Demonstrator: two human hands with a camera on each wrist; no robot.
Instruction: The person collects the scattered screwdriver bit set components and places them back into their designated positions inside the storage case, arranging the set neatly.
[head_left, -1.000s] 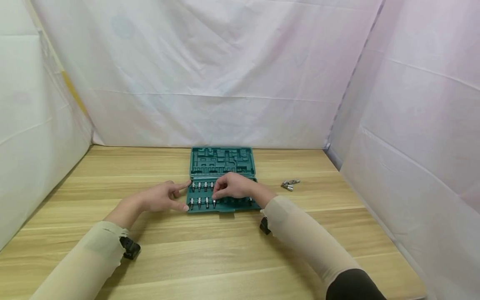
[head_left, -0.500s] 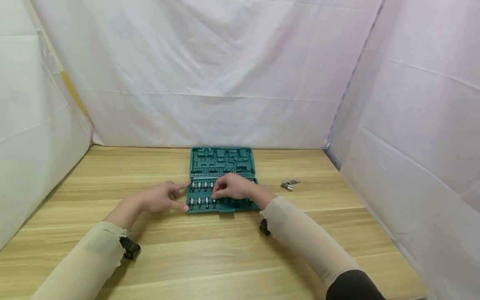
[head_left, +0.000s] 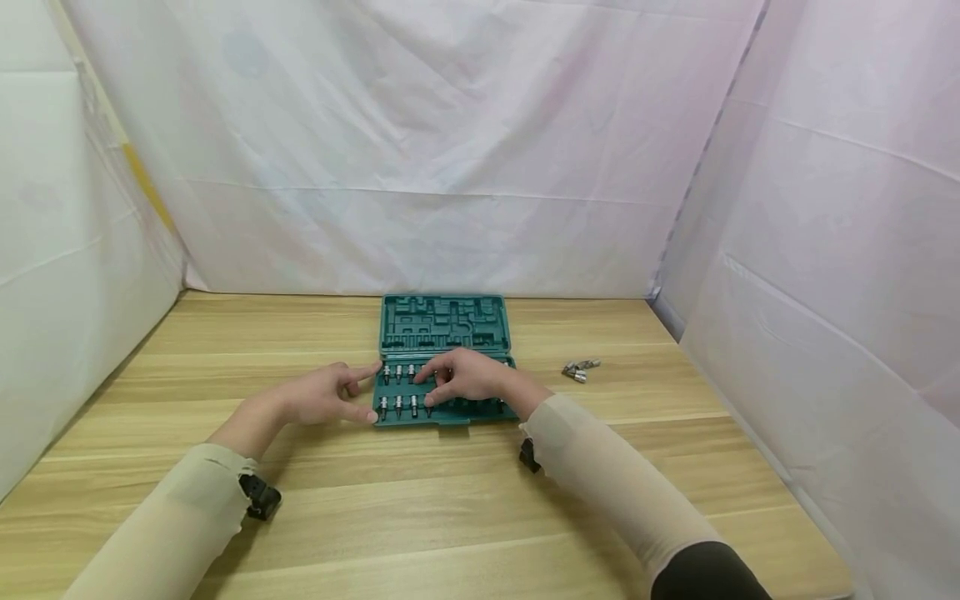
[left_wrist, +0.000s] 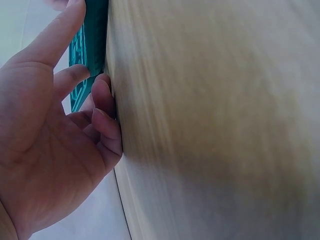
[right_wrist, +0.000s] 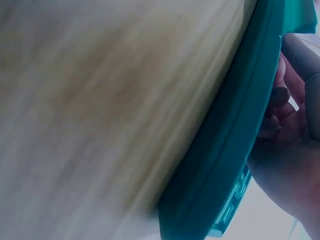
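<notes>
Green plastic case (head_left: 405, 389), unfolded beneath the right hand (head_left: 467, 375), whose thumb and forefinger stand parted, thumb beside a socket bit (head_left: 429, 411). Left hand (head_left: 322, 395), spread, braces one edge. Apparent step: seating bits; next calls for neighbours undisturbed.

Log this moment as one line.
left hand: touches left edge of open green case | right hand: over green case, thumb and forefinger parted | loose bits: on table, right of green case
</notes>
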